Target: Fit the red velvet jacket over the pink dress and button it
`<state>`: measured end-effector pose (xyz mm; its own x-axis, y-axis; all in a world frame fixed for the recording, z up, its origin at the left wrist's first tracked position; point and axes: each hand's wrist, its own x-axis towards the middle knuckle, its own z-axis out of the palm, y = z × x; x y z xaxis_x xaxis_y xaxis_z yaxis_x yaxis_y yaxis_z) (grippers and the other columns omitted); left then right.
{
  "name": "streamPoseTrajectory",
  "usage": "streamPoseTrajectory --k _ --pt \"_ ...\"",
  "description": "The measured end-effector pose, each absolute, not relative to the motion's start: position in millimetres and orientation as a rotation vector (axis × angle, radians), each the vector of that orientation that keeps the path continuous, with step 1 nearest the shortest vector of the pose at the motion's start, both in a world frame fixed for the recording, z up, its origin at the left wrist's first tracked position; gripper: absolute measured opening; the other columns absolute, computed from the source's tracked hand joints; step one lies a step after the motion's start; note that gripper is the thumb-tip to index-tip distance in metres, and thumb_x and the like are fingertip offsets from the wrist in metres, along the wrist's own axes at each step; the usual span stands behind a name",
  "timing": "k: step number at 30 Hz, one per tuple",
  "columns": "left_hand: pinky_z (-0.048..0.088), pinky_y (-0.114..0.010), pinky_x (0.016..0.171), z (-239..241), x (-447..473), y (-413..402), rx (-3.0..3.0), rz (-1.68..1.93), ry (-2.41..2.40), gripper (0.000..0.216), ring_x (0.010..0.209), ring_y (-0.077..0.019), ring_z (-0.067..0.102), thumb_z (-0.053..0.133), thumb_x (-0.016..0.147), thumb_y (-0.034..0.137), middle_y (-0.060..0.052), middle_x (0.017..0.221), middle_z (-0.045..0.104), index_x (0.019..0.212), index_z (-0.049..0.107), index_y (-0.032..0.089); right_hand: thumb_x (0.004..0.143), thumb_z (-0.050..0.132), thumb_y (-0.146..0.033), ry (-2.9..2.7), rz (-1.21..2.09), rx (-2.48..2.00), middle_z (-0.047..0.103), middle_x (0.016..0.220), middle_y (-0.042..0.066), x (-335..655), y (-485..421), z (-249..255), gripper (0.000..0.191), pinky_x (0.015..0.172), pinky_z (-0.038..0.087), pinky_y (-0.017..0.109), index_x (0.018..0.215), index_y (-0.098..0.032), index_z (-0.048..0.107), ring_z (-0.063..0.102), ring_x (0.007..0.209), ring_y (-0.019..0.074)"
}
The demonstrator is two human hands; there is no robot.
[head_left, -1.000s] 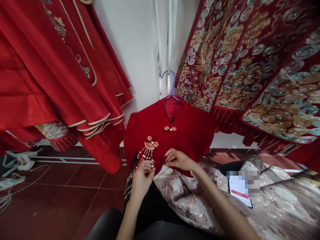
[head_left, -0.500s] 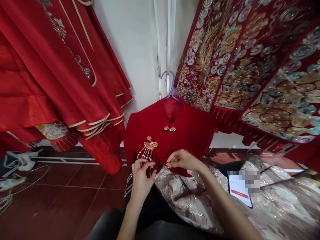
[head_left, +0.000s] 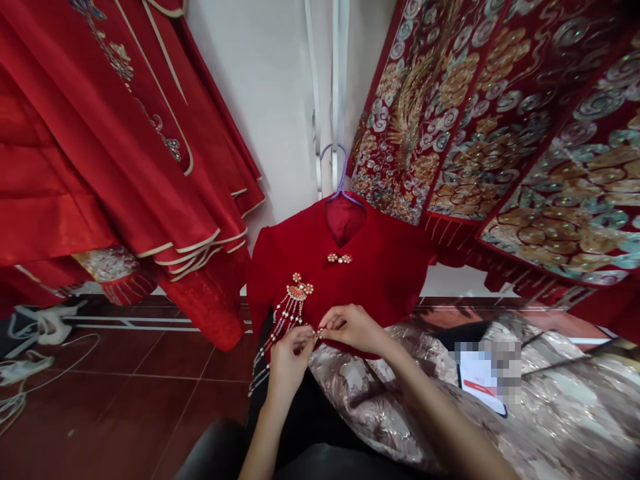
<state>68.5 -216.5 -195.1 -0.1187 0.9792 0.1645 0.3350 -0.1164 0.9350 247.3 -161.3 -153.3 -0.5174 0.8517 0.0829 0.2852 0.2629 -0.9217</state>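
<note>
A short red jacket [head_left: 380,267] hangs on a purple hanger [head_left: 341,175] in front of me. It has a small pearl clasp [head_left: 340,258] at the chest and a gold fan brooch with bead tassels [head_left: 295,297] lower left. My left hand [head_left: 289,357] and my right hand [head_left: 353,328] meet at the jacket's lower front edge, fingertips pinched together on a small gold fastener [head_left: 320,331] between them. Both hands are closed in a pinch.
Red robes [head_left: 115,153] hang at the left, embroidered red and gold panels [head_left: 500,120] at the right. Silvery brocade fabric [head_left: 400,407] and a white sheet [head_left: 483,383] lie at my right. White cords [head_left: 30,347] lie on the dark red tile floor [head_left: 125,407].
My two hands have drawn together from a small gap to touching at the jacket's lower edge. The right hand moved left and down a little; the jacket's front edges have closed.
</note>
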Motion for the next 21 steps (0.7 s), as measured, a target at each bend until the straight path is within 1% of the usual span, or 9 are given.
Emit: streamPoseTrajectory --k 3,5,12,17,21 --pt "0.057 -0.034 0.081 -197 70 -216 1.419 1.273 1.459 0.031 0.085 -0.0208 0.071 0.07 0.072 0.029 -0.009 0.092 0.074 0.099 0.067 0.015 0.073 0.068 -0.023 -1.918 1.116 -1.098 0.071 0.074 0.004 236 -163 -159 0.009 0.066 0.052 0.024 0.08 -0.017 0.069 0.066 0.069 0.015" --pt "0.057 -0.035 0.082 -197 70 -215 1.39 1.277 1.446 0.033 0.086 -0.0211 0.071 0.072 0.071 0.029 -0.009 0.093 0.074 0.101 0.067 0.015 0.073 0.066 -0.021 -1.9 1.069 -1.111 0.07 0.075 0.004 232 -163 -162 0.007 0.064 0.052 0.024 0.079 -0.018 0.068 0.066 0.069 0.0149" --pt "0.058 -0.033 0.079 -200 72 -215 1.35 1.336 1.505 0.027 0.083 -0.0212 0.071 0.071 0.073 0.033 -0.008 0.09 0.074 0.092 0.071 0.015 0.073 0.064 -0.019 -1.869 1.042 -1.112 0.068 0.074 0.003 227 -162 -169 0.006 0.064 0.053 0.024 0.079 -0.018 0.065 0.064 0.066 0.0141" --pt "0.058 -0.034 0.077 -201 71 -216 1.323 1.383 1.495 0.025 0.08 -0.0215 0.071 0.069 0.072 0.029 -0.008 0.087 0.075 0.092 0.071 0.015 0.074 0.066 -0.022 -1.856 1.085 -1.082 0.069 0.077 0.004 227 -163 -167 0.008 0.066 0.054 0.025 0.08 -0.017 0.065 0.065 0.07 0.015" --pt "0.058 -0.036 0.078 -201 71 -214 1.289 1.369 1.433 0.026 0.079 -0.0222 0.071 0.068 0.072 0.033 -0.009 0.087 0.075 0.09 0.071 0.014 0.076 0.064 -0.021 -1.877 1.049 -1.064 0.068 0.08 0.004 225 -164 -169 0.007 0.067 0.054 0.025 0.081 -0.017 0.065 0.065 0.071 0.0144"
